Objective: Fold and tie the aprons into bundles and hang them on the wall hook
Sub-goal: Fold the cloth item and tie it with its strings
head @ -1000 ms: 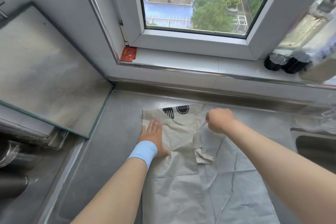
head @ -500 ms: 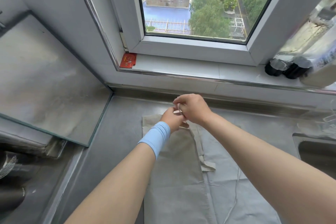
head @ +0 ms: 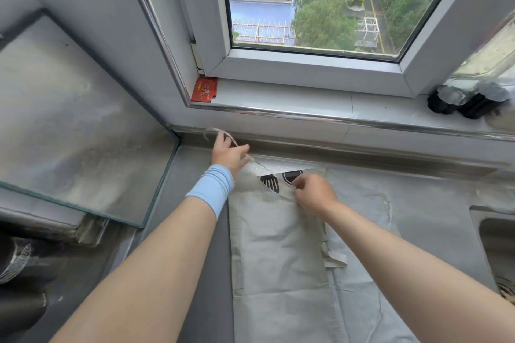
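Note:
A beige apron (head: 278, 245) with a black utensil print near its top lies flat on the grey steel counter (head: 189, 273), folded lengthwise over a paler grey cloth (head: 404, 231). My left hand (head: 229, 154), with a light blue wristband, is raised at the apron's far left corner and pinches a thin apron strap (head: 214, 131) that loops up toward the windowsill. My right hand (head: 315, 193) rests on the apron's top edge beside the print, fingers pinched on the fabric. No wall hook is in view.
A glass panel (head: 83, 147) leans at the left over a dark stove area. A sink (head: 496, 245) opens at the right edge. On the windowsill (head: 306, 103) stand a red packet (head: 204, 89) and dark-based bottles (head: 468, 100).
Both hands were together at the apron's top a moment ago. Now my left hand has drawn the strap out to the upper left, and my right hand has dropped onto the apron's top edge.

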The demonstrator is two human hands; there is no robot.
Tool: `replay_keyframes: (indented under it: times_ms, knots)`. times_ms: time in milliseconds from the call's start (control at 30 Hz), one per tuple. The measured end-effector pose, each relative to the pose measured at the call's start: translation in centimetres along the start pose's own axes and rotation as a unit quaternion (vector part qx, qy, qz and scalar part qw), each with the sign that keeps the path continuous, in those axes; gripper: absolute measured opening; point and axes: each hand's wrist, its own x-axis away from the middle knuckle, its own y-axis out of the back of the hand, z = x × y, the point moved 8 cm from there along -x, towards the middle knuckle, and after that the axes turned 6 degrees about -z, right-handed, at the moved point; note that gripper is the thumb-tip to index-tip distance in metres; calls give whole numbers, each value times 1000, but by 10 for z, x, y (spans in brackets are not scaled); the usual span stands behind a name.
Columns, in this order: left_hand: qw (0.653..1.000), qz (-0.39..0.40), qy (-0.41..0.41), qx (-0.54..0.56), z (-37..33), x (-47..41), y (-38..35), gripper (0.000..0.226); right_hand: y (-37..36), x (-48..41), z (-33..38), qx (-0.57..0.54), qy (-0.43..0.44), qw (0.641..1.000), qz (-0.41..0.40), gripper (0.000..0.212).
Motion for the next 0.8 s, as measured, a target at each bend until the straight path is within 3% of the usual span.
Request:
replay_keyframes:
  times_ms: [67, 133, 233, 300, 333, 400, 467, 567, 700, 800]
  knots:
    - [978, -61, -51, -195, -2, 8, 18, 81, 3, 4, 2, 19, 27, 999, -44, 43]
    - [912, -120, -136, -369, 4, 28, 33, 50, 7, 16, 6, 52, 60, 991, -112, 52]
    - [837, -41, -242, -489, 44, 64, 29, 27, 0, 50, 15, 103, 134, 971, -167, 56]
    - [746, 32, -295, -596, 81, 90, 23, 20, -19, 78, 20, 122, 206, 962, -135, 46]
    - [704, 60, -304, -639, 101, 100, 25, 26, -30, 92, 20, 132, 234, 957, -107, 41]
    - [626, 112, -278, -720, 138, 115, 37, 59, -49, 121, 11, 159, 260, 951, -52, 34]
    - [568, 124, -275, -766, 157, 119, 55, 83, -64, 144, -1, 184, 275, 944, -5, 41]
    - [549, 68, -313, -772, 152, 137, 71, 71, -80, 171, -24, 253, 276, 926, 32, 66]
    - [550, 76, -333, -762, 168, 179, 73, 41, -76, 189, -34, 281, 247, 927, 25, 64]
    - [583, 93, -251, -767, 201, 193, 92, 65, -75, 212, -38, 275, 247, 929, 19, 58]
